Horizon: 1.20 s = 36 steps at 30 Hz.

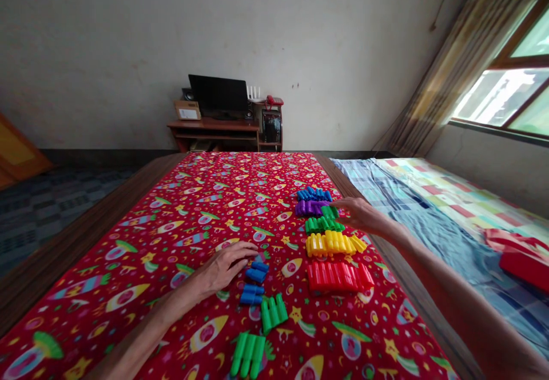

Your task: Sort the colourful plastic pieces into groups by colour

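Note:
My left hand [227, 264] lies on the red patterned cloth [206, 197] with fingers stretched out, just left of two blue plastic blocks [251, 294]. Nearer to me are two green blocks [249, 355], shaped like joined rounded pegs. On the right, my right hand [358, 215] has its fingertips and thumb at the right end of a green block [329, 213], pinching it above the row of green blocks [323, 225]. Beyond that row lie purple blocks [311, 208] and blue blocks [315, 194]; on the near side are yellow blocks [332, 243] and red blocks [338, 277].
A desk [214, 125] with a black monitor [218, 95] and a cardboard box [187, 110] stands against the far wall. To the right is a bed [398, 197] with blue and checked covers, below a curtained window. A red box [525, 271] rests on the bed.

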Each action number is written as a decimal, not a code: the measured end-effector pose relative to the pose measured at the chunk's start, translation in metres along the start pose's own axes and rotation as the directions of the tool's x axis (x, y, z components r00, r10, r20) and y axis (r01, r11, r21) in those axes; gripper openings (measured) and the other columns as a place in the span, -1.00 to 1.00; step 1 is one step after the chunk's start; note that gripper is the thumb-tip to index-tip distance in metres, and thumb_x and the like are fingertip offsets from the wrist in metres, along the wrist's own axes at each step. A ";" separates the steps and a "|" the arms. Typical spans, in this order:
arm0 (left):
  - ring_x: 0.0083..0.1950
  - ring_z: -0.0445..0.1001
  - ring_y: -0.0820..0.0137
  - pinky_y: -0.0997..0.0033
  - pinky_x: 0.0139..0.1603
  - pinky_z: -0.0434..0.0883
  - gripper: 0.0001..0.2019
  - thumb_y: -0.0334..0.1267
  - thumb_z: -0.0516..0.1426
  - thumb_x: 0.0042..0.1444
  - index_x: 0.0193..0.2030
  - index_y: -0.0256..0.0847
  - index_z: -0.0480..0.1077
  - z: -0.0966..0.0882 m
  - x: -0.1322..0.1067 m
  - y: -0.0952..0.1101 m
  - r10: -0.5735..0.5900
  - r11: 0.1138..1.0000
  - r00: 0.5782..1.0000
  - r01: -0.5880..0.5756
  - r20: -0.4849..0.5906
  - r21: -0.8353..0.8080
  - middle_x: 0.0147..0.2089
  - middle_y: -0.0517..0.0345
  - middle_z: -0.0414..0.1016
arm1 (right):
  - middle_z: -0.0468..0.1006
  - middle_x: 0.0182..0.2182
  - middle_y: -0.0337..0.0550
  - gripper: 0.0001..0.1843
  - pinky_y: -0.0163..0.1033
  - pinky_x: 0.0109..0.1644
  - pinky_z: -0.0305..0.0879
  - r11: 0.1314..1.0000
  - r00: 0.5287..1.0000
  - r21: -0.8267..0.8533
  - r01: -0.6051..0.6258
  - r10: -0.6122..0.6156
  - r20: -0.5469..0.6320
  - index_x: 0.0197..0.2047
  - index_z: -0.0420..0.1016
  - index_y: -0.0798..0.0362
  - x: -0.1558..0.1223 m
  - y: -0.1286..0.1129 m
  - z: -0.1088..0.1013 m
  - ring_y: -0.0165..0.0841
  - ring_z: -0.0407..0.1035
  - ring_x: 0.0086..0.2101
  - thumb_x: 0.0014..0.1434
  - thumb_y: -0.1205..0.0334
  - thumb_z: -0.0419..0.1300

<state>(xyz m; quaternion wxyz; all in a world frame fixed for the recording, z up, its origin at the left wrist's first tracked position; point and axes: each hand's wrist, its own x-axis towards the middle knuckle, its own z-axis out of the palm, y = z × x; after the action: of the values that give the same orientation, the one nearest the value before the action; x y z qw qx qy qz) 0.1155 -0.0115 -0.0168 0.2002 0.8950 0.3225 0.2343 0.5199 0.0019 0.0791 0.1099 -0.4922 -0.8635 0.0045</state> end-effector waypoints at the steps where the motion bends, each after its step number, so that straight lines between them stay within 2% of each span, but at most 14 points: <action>1: 0.04 0.51 0.27 0.28 0.08 0.44 -0.69 -0.29 -0.02 0.25 -0.06 -0.13 0.54 0.000 0.000 0.001 0.004 1.000 1.000 -0.004 -0.001 -0.001 0.01 0.00 0.57 | 0.61 -0.09 0.01 -0.60 -0.24 -0.11 0.36 0.999 0.999 -0.015 0.033 -0.033 0.032 0.04 0.52 0.09 0.006 -0.007 0.001 -0.21 0.50 -0.15 0.11 0.29 0.21; 5: 0.05 0.51 0.26 0.29 0.08 0.44 -0.69 -0.26 -0.02 0.27 -0.05 -0.13 0.54 -0.001 0.000 0.003 0.015 1.000 1.000 -0.015 0.002 -0.005 0.01 0.00 0.57 | 0.60 -0.09 0.04 -0.58 -0.15 -0.09 0.41 0.996 0.986 -0.070 0.060 -0.048 0.157 0.05 0.53 0.08 0.024 -0.022 0.005 -0.15 0.50 -0.12 0.08 0.33 0.26; 10: 0.03 0.53 0.28 0.30 0.06 0.45 -0.69 -0.27 -0.02 0.27 -0.05 -0.14 0.54 -0.001 -0.001 0.000 0.029 1.000 1.000 -0.028 -0.013 0.012 0.00 -0.01 0.58 | 0.59 -0.04 0.02 -0.56 -0.14 -0.03 0.42 0.996 0.972 -0.069 0.049 -0.031 0.234 0.09 0.51 0.05 0.028 -0.023 0.002 -0.15 0.49 -0.07 0.10 0.36 0.26; 14: -0.06 0.56 0.32 0.35 -0.01 0.48 -0.70 -0.32 -0.02 0.26 -0.10 -0.16 0.55 -0.001 0.003 0.006 0.055 0.998 0.993 -0.055 -0.100 0.006 -0.09 0.01 0.62 | 0.61 -0.07 0.02 -0.55 -0.14 -0.06 0.43 0.996 0.975 -0.048 0.070 -0.058 0.215 0.09 0.51 0.05 0.025 -0.017 0.005 -0.15 0.51 -0.10 0.10 0.34 0.27; 17: -0.09 0.56 0.35 0.38 -0.03 0.48 -0.68 -0.35 -0.06 0.28 -0.11 -0.18 0.54 -0.001 0.007 0.031 0.077 0.996 0.979 -0.084 -0.187 -0.026 -0.13 0.01 0.61 | 0.63 -0.11 -0.02 -0.59 -0.20 -0.10 0.43 0.996 0.983 -0.013 0.091 -0.088 0.162 0.08 0.51 0.04 0.022 -0.011 0.008 -0.21 0.53 -0.16 0.13 0.28 0.27; 19: 0.00 0.52 0.33 0.34 0.05 0.45 -0.70 -0.32 -0.04 0.31 -0.04 -0.15 0.52 0.000 0.007 0.053 0.108 0.992 0.984 -0.117 -0.139 -0.054 -0.05 0.01 0.58 | 0.63 -0.12 -0.03 -0.62 -0.23 -0.12 0.42 0.995 0.988 0.012 0.097 -0.098 0.123 0.08 0.51 0.04 0.020 -0.008 0.007 -0.23 0.53 -0.18 0.18 0.22 0.23; 21: 0.13 0.45 0.26 0.25 0.17 0.38 -0.72 -0.20 0.07 0.28 0.09 -0.07 0.45 0.002 0.001 0.073 0.139 0.989 0.990 -0.137 0.032 -0.064 0.08 0.02 0.52 | 0.63 -0.12 -0.03 -0.64 -0.24 -0.12 0.40 0.995 0.991 0.026 0.100 -0.102 0.086 0.09 0.50 0.03 0.018 -0.006 0.004 -0.25 0.53 -0.17 0.24 0.19 0.17; 23: 0.24 0.35 0.20 0.12 0.31 0.24 -0.57 -0.07 0.18 0.19 0.20 0.01 0.35 0.006 -0.008 0.085 0.173 0.985 0.967 -0.166 0.187 -0.053 0.19 0.04 0.44 | 0.63 -0.12 -0.04 -0.66 -0.26 -0.14 0.38 0.995 0.994 0.039 0.097 -0.099 0.047 0.09 0.49 0.02 0.015 -0.006 -0.002 -0.27 0.52 -0.18 0.27 0.20 0.12; 25: 0.29 0.30 0.19 0.03 0.40 0.07 -0.48 -0.03 0.20 0.16 0.26 0.07 0.28 0.010 -0.017 0.088 0.199 0.980 0.948 -0.193 0.249 -0.048 0.24 0.09 0.39 | 0.64 -0.17 -0.06 -0.67 -0.29 -0.19 0.35 0.995 0.997 0.053 0.079 -0.079 0.005 0.07 0.50 0.02 0.013 -0.007 -0.008 -0.31 0.53 -0.24 0.29 0.20 0.08; 27: 0.29 0.29 0.23 0.03 0.42 0.01 -0.52 -0.10 0.17 0.22 0.27 0.10 0.25 0.014 -0.022 0.087 0.197 0.980 0.946 -0.191 0.256 -0.049 0.26 0.13 0.37 | 0.65 -0.25 -0.08 -0.68 -0.32 -0.25 0.32 0.997 0.998 0.056 0.060 -0.058 -0.032 0.04 0.52 0.03 0.011 -0.011 -0.014 -0.35 0.52 -0.33 0.31 0.20 0.04; 30: 0.26 0.33 0.21 0.10 0.36 0.18 -0.50 -0.25 0.15 0.22 0.29 0.11 0.24 0.018 -0.017 0.085 0.115 0.992 0.972 -0.103 0.204 -0.068 0.25 0.13 0.38 | 0.64 -0.29 -0.08 -0.68 -0.33 -0.27 0.30 0.996 0.994 0.051 0.067 -0.062 -0.091 -0.03 0.55 0.06 0.008 -0.027 -0.020 -0.38 0.50 -0.35 0.34 0.22 -0.01; 32: 0.23 0.36 0.19 0.11 0.29 0.28 -0.43 -0.32 0.17 0.16 0.31 0.08 0.21 0.019 -0.007 0.085 -0.014 0.988 0.998 0.024 0.066 -0.150 0.22 0.10 0.40 | 0.64 -0.28 -0.05 -0.67 -0.31 -0.23 0.32 0.989 0.983 0.066 0.131 -0.120 -0.141 -0.06 0.55 0.08 0.006 -0.047 -0.020 -0.37 0.50 -0.32 0.35 0.23 -0.02; 34: 0.19 0.40 0.17 0.09 0.23 0.35 -0.35 -0.31 0.20 0.10 0.34 0.02 0.16 0.016 0.003 0.086 -0.202 0.924 0.976 0.160 -0.085 -0.348 0.17 0.05 0.44 | 0.62 -0.24 -0.03 -0.68 -0.28 -0.19 0.35 0.961 0.957 0.110 0.254 -0.233 -0.176 -0.05 0.53 0.10 0.003 -0.072 -0.017 -0.35 0.50 -0.28 0.36 0.23 -0.02; 36: 0.16 0.43 0.16 0.11 0.18 0.40 -0.23 -0.26 0.27 0.03 0.37 -0.05 0.07 0.010 0.011 0.088 -0.379 0.756 0.918 0.233 -0.119 -0.611 0.14 -0.01 0.47 | 0.60 -0.16 0.02 -0.70 -0.24 -0.12 0.39 0.903 0.912 0.171 0.394 -0.362 -0.194 0.01 0.48 0.11 0.002 -0.099 -0.011 -0.33 0.49 -0.18 0.36 0.24 0.00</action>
<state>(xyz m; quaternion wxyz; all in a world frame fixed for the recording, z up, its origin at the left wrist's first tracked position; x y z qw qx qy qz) 0.1710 -0.0691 0.0233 0.4621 0.6895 0.3986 0.3901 0.4370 -0.0491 0.1021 0.2268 -0.2996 -0.9261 0.0339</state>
